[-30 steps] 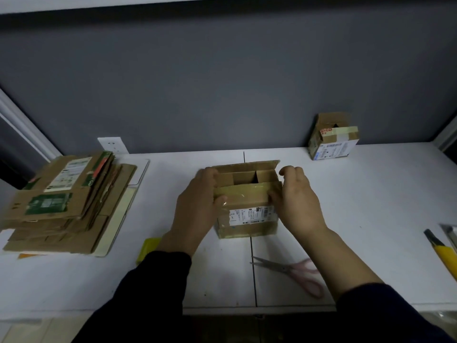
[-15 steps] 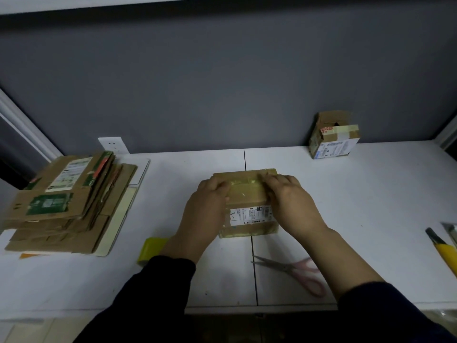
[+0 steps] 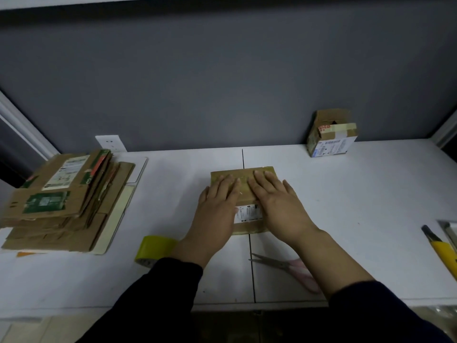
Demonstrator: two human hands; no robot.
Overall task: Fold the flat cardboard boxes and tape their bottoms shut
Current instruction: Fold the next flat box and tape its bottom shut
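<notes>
A small brown cardboard box [image 3: 247, 214] with a white label stands at the middle of the white table [image 3: 358, 206], its top flaps folded down. My left hand [image 3: 217, 209] lies flat on the left part of the closed flaps, fingers straight. My right hand [image 3: 277, 201] presses flat on the right part. A roll of yellow tape [image 3: 154, 248] lies just left of my left wrist. Pink-handled scissors [image 3: 291, 268] lie in front of the box, under my right forearm.
A stack of flat cardboard boxes [image 3: 64, 204] fills the table's left side. A folded, taped box [image 3: 331, 133] stands at the back right by the grey wall. A yellow utility knife [image 3: 442, 251] lies at the right edge.
The box's top flaps were open a second ago. Both hands folded them down and moved from the box's sides onto its top, where they now lie flat.
</notes>
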